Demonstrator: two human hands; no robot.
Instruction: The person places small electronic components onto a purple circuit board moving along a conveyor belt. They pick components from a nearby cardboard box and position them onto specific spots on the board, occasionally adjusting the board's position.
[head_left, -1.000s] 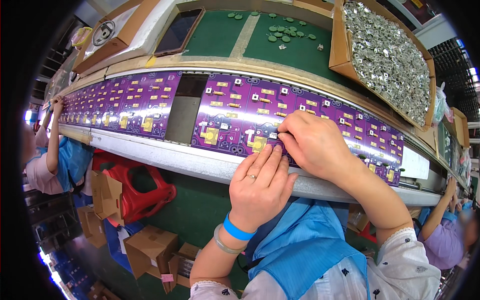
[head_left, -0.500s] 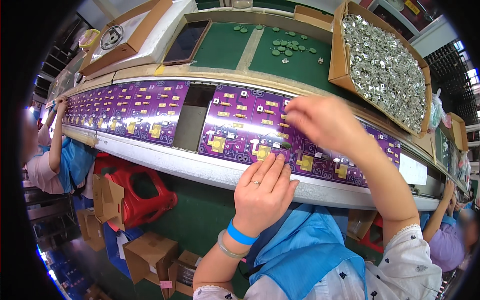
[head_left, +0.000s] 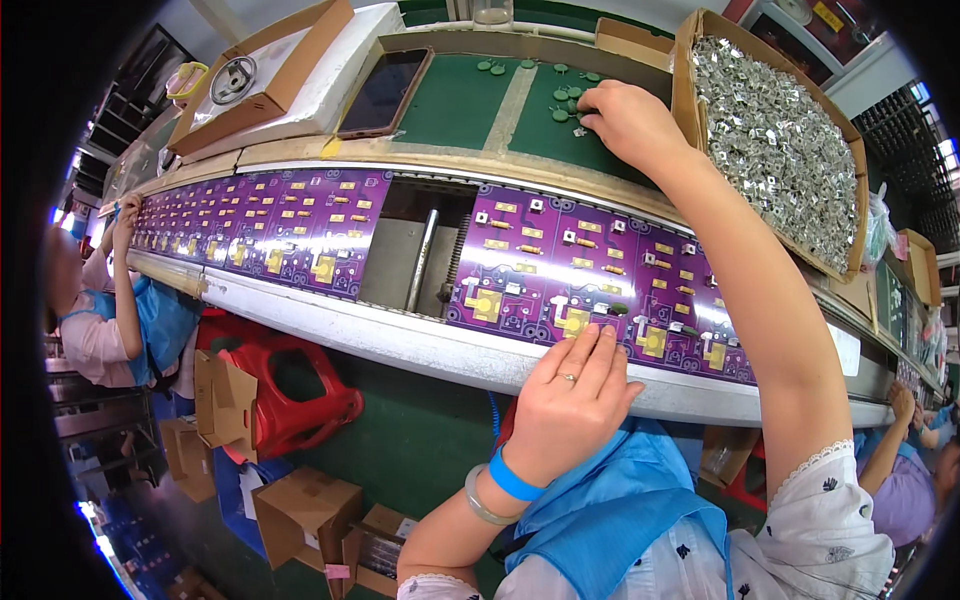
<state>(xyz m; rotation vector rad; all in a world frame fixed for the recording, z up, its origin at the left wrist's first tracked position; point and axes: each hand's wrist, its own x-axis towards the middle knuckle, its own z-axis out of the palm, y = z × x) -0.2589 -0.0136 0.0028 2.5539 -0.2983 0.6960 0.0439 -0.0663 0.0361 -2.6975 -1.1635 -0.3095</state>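
Note:
My left hand (head_left: 572, 396) lies with its fingers stretched out on the near edge of a purple circuit board (head_left: 535, 272). This board carries gold pads, small white parts and a dark green disc part (head_left: 618, 309) near the fingertips. My right hand (head_left: 632, 122) is at the green work surface beyond the line, its fingers bent together beside several loose green disc-shaped components (head_left: 560, 115). Whatever is between those fingertips is hidden. A small silvery metal piece (head_left: 580, 132) lies just below them.
Cardboard box of small metal parts (head_left: 780, 160) stands at the right. More purple boards (head_left: 270, 225) lie along the conveyor past a gap showing a metal rod (head_left: 424, 260). A dark tablet-like panel (head_left: 385, 92) lies at the back. Co-workers' arms (head_left: 125, 235) show at both sides.
My right hand has moved from above the board to the green discs at the back. The board under my left hand has shifted right, and the gap beside it is wider.

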